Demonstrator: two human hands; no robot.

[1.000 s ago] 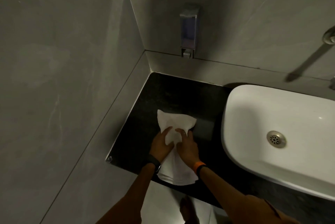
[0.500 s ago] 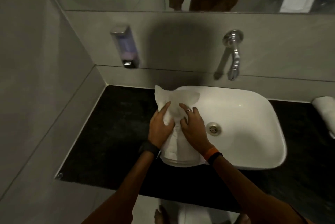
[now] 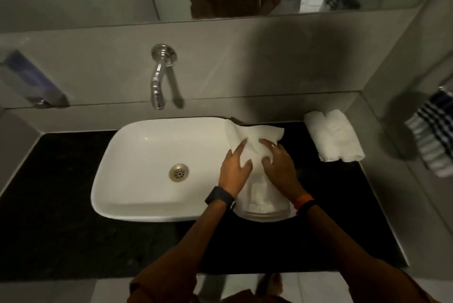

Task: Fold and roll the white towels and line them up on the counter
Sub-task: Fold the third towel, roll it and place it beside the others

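Observation:
Both hands grip a folded white towel (image 3: 262, 194) over the right rim of the basin. My left hand (image 3: 234, 171) clasps its left side and my right hand (image 3: 279, 167) its right side, fingers curled into the cloth. The towel's upper end (image 3: 252, 134) sticks up loosely above my fingers, and its lower end hangs between my wrists. Two rolled white towels (image 3: 333, 139) lie side by side on the black counter (image 3: 343, 204) at the back right corner, to the right of my hands.
A white basin (image 3: 152, 162) with a metal drain sits mid-counter under a chrome wall tap (image 3: 159, 77). A soap dispenser (image 3: 34, 81) hangs on the wall at left. A striped cloth (image 3: 434, 131) hangs on the right wall. A mirror runs along the top.
My hands have carried the towel from the counter's left side across the basin to its right rim. The view swung right, bringing the two rolled towels into sight.

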